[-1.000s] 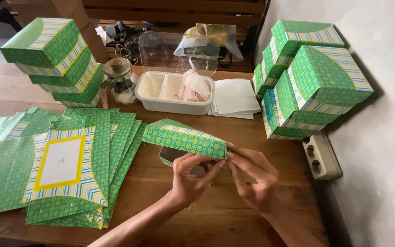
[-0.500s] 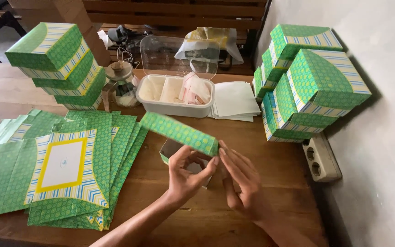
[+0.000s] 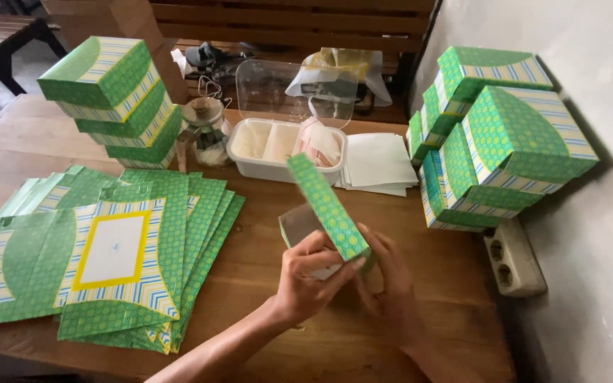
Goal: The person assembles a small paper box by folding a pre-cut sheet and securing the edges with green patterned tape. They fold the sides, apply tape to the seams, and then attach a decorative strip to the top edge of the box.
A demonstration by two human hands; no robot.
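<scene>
Above the wooden bench (image 3: 420,284), both hands, left hand (image 3: 306,280) and right hand (image 3: 391,284), clamp a half-folded green box (image 3: 324,213) mid-assembly, tilted upright; next, I judge, its loose flaps need tucking square.

The half-folded green box (image 3: 324,213) hides the right hand (image 3: 388,287)'s fingers, and its lower panel seems motion-blurred.

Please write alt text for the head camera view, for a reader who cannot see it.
Two bare hands, left hand and right hand, hold a half-folded green box above a wooden table. Flat green sheets lie to the left, and finished boxes are stacked on the right by the wall.
</scene>
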